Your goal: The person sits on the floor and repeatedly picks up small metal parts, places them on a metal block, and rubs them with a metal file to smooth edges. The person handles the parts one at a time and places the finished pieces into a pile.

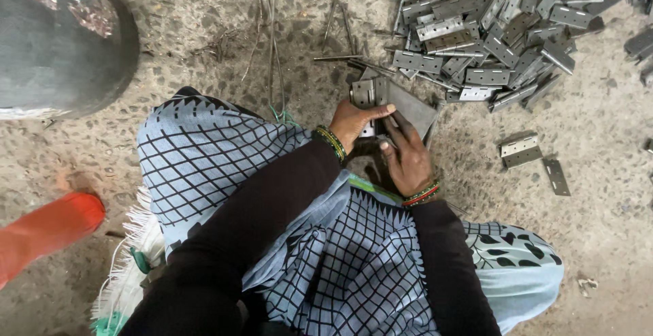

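Observation:
Seen from the head camera, both hands meet just past my knees over a grey metal hinge (373,93) that rests on a flat metal plate (413,107). My left hand (355,121) grips the hinge, thumb lying across it. My right hand (407,156) presses its fingers on the same hinge and on the plate's edge. Bead bangles circle both wrists, and the sleeves are dark. A large heap of grey hinges (491,33) lies on the ground beyond the hands, to the upper right.
A blue and black patterned cloth (204,152) covers my lap. Two loose hinges (520,149) lie right of the hands. Thin metal rods (272,43) lie on the concrete ahead. A dark round vessel (58,43) sits upper left. An orange sleeve (47,230) enters at left.

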